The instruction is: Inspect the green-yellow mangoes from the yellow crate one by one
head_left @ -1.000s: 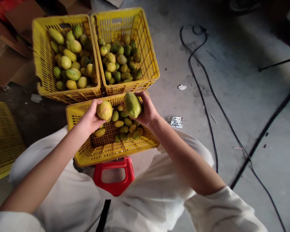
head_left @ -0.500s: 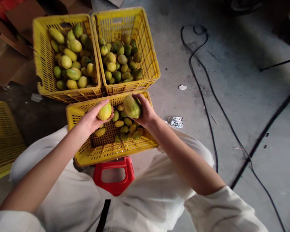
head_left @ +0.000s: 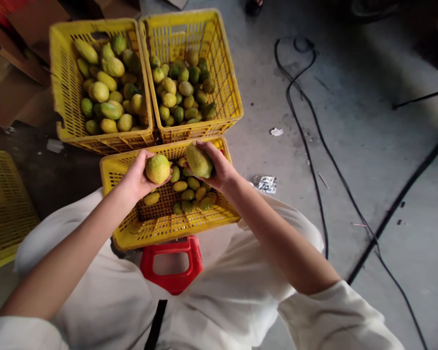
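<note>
My left hand [head_left: 136, 178] is closed round a roundish yellow-green fruit [head_left: 157, 168], greener at its top. In my right hand [head_left: 221, 169] is a bigger, oval, duller green fruit [head_left: 199, 160], held from its right side. Both fruits are above a low yellow crate [head_left: 168, 232] between my knees. Smaller yellow and green fruits [head_left: 193, 183] lie on the crate's bottom, mostly in its right half. One yellow fruit [head_left: 151, 199] lies apart on the left. My hands and the held fruits hide part of the crate's far side.
Behind stand a left yellow crate [head_left: 54, 78] of larger fruits and a right yellow crate [head_left: 230, 87] of smaller ones. A red plastic piece [head_left: 195, 265] is below the low crate. Black cables [head_left: 319, 131] cross the floor rightward. Cardboard boxes [head_left: 10, 92] stand far left.
The fruit in my left hand has been turned and shows more of its green top. My right hand and its fruit have shifted very slightly. A foot has appeared at the top edge.
</note>
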A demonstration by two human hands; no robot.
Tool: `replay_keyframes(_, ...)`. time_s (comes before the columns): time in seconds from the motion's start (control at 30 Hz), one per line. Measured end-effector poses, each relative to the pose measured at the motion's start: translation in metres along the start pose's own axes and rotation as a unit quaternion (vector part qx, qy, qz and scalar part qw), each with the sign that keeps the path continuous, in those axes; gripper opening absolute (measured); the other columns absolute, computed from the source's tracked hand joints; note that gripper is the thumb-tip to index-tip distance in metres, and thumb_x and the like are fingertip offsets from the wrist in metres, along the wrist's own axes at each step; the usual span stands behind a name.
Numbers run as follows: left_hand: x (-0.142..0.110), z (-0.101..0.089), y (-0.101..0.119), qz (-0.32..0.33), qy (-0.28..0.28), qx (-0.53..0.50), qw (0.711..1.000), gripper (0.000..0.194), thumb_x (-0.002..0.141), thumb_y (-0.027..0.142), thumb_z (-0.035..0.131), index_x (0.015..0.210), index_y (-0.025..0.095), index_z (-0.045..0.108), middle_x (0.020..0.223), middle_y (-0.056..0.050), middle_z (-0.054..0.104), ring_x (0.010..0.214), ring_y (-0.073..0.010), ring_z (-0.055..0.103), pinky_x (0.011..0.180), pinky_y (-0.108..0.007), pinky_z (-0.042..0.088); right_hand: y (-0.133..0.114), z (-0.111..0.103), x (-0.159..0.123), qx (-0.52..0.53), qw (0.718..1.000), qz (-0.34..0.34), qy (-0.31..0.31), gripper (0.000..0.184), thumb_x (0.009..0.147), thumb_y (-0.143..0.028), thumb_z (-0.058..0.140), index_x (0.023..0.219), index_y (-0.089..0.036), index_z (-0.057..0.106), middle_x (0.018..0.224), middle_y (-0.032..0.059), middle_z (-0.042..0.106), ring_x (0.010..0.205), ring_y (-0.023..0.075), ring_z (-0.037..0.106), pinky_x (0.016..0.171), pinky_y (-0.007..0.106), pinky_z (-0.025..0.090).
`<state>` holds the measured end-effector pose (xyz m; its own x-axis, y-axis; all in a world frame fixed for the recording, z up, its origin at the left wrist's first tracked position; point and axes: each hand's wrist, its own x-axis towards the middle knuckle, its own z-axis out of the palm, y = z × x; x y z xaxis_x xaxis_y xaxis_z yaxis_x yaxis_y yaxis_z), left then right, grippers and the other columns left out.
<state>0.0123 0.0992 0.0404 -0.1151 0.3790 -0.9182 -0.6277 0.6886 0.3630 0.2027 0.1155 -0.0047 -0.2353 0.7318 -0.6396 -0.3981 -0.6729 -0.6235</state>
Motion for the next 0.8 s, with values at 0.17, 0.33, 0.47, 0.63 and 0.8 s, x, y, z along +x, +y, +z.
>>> replay_keyframes(0.17, -0.005, 0.003, 0.000, -0.008, -0.022, -0.003, 1.000, 0.023, 0.096, 0.030, 0.080, 0.115, 0.020, 0.073, 0.086, -0.009, 0.078, 0.066, -0.0221, 0.075, 0.059, -0.030, 0.066, -0.008, 0.012, -0.008, 0.024, 0.998, 0.039, 0.047, 0.035, 0.100, -0.057, 0.071, 0.112, -0.025, 0.071, 0.102, 0.0077, 0.084, 0.115, 0.0328, 0.081, 0.095, 0.048, 0.072)
replay_keyframes(0.33, -0.007, 0.003, 0.002, 0.017, -0.030, 0.006, 0.999, 0.020, 0.094, 0.023, 0.082, 0.111, 0.018, 0.074, 0.080, -0.007, 0.077, 0.063, -0.0191, 0.073, 0.059, -0.026, 0.065, -0.014, 0.023, -0.015, 0.046, 0.997, 0.029, 0.058, 0.023, 0.102, -0.049, 0.072, 0.109, -0.027, 0.070, 0.103, 0.0045, 0.084, 0.116, 0.0289, 0.082, 0.101, 0.045, 0.072)
replay_keyframes(0.47, -0.009, 0.004, 0.006, 0.034, -0.028, -0.017, 0.999, 0.023, 0.091, 0.024, 0.085, 0.110, 0.021, 0.074, 0.084, -0.006, 0.076, 0.070, -0.0213, 0.075, 0.065, -0.030, 0.068, -0.009, 0.017, -0.011, 0.042, 0.998, 0.006, 0.044, 0.028, 0.092, -0.042, 0.087, 0.111, -0.028, 0.071, 0.102, 0.0023, 0.084, 0.115, 0.0290, 0.083, 0.103, 0.045, 0.072)
replay_keyframes(0.63, -0.013, 0.004, 0.008, 0.058, -0.014, -0.016, 0.998, 0.016, 0.092, 0.023, 0.082, 0.102, 0.025, 0.069, 0.080, -0.002, 0.071, 0.070, -0.0209, 0.071, 0.064, -0.030, 0.066, -0.002, 0.009, -0.005, 0.039, 0.999, 0.022, 0.012, 0.040, 0.087, -0.046, 0.092, 0.116, -0.028, 0.073, 0.100, 0.0030, 0.083, 0.109, 0.0308, 0.084, 0.096, 0.047, 0.073)
replay_keyframes(0.8, -0.008, 0.003, 0.005, 0.009, -0.028, 0.001, 1.000, 0.014, 0.102, 0.033, 0.067, 0.106, 0.021, 0.073, 0.076, -0.007, 0.073, 0.063, -0.0214, 0.070, 0.055, -0.028, 0.061, -0.003, 0.014, -0.009, 0.033, 0.999, 0.030, 0.014, 0.042, 0.089, -0.054, 0.090, 0.116, -0.027, 0.073, 0.101, 0.0051, 0.083, 0.110, 0.0323, 0.083, 0.097, 0.049, 0.073)
